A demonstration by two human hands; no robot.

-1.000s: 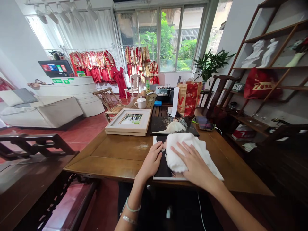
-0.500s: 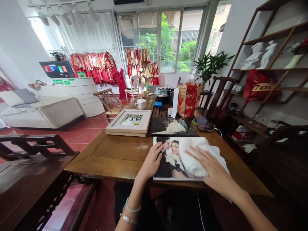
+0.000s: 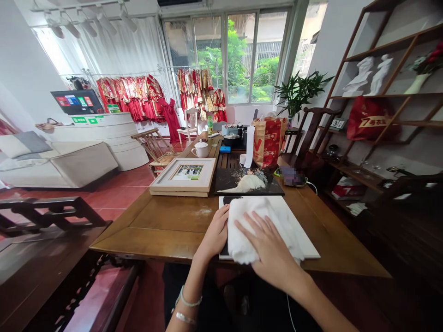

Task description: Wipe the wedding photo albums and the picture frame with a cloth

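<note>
A wedding photo panel (image 3: 309, 246) lies flat at the table's near edge, its picture mostly covered by a white cloth (image 3: 242, 240). My right hand (image 3: 268, 242) rests on the cloth with fingers spread, pressing it against the panel. At the panel's left edge, my left hand (image 3: 216, 230) lies with fingers stretched out, close beside the cloth. Just beyond is a second, dark photo panel (image 3: 247, 182) showing a figure in a white dress. To its left, a light wooden picture frame (image 3: 185, 175) holds a small photo.
On the wooden table (image 3: 166, 226) stand a white lidded mug (image 3: 200, 149), a red and brown paper bag (image 3: 269, 143) and a small blue box (image 3: 225, 149). A phone (image 3: 294, 177) with a cable lies at the right. A dark bench (image 3: 51, 249) is at the left.
My right hand has slid the white cloth leftward across the panel, covering the printed couple and baring the panel's right side. My left hand stays at the left edge.
</note>
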